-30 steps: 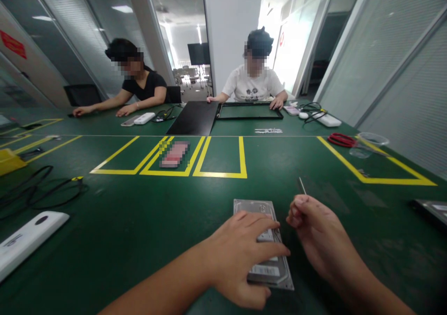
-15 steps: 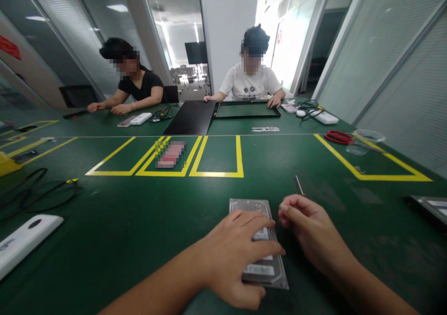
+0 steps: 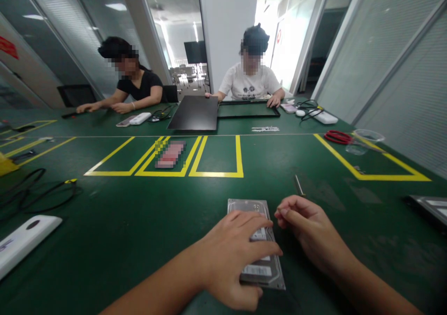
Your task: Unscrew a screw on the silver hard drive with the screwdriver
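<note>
A silver hard drive with white labels lies flat on the green table. My left hand rests over it, fingers bent across its top to the right edge and thumb at the near side, holding it. Just right of the drive, my right hand is closed, thumb and index fingertip pinched together. Whatever is in that pinch is too small to make out. Beyond the right knuckles shows a thin metal shaft, like a screwdriver's; its other end is hidden by the hand, and whether the hand touches it I cannot tell.
Yellow tape outlines mark the table, one around a phone. A white device and black cables lie left. At right are a clear plastic cup, red cable and another drive-like object. Across, two people work, one with a black panel.
My right hand has shifted slightly left, closer to the drive. My left hand keeps its place on it. Across the table, the co-worker has tilted up the black panel.
</note>
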The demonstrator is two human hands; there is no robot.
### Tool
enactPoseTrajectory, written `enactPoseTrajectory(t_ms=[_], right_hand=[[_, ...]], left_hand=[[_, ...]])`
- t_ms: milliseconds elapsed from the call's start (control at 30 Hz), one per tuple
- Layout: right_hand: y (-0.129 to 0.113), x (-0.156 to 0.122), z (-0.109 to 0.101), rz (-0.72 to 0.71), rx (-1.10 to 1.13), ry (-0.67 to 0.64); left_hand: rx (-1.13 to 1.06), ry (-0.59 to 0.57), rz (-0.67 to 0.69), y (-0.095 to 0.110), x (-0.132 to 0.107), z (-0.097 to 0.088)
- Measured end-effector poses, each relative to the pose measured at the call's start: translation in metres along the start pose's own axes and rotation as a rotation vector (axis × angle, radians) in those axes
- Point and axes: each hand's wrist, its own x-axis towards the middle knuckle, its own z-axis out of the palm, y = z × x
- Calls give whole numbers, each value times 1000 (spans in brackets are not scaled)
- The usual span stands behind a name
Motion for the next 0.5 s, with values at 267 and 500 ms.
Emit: enactPoseTrajectory(t_ms=[267,500], right_hand=[[3,-1,0,24,0,-41],[0,-2,1,18,-7,-66]], left_hand=[[-6,-5,-4,0,-2,0],[-25,1,40,-4,-3,-3]])
